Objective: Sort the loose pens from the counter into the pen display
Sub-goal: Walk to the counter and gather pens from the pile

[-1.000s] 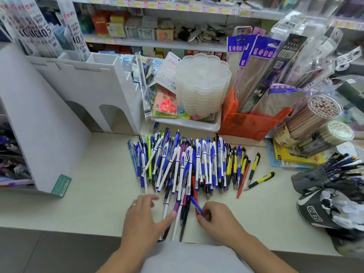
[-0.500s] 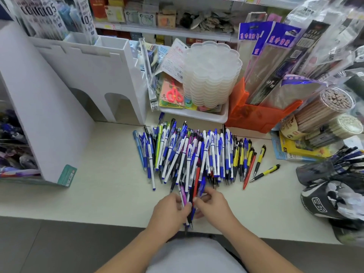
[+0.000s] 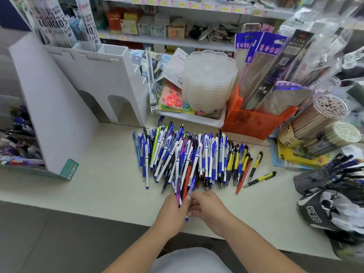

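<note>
Spreading across the pale counter (image 3: 98,180), pens (image 3: 189,154) below shelves (image 3: 167,39).

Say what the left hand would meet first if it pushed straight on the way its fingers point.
The left hand points up and away, already gripping a few pens. Going straight on, it would likely run into the near ends of the pen pile on the counter; depth is uncertain.

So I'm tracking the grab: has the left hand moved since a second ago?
Yes. The left hand has moved right along the counter, meeting the right hand at the near end of the pen pile.
</note>
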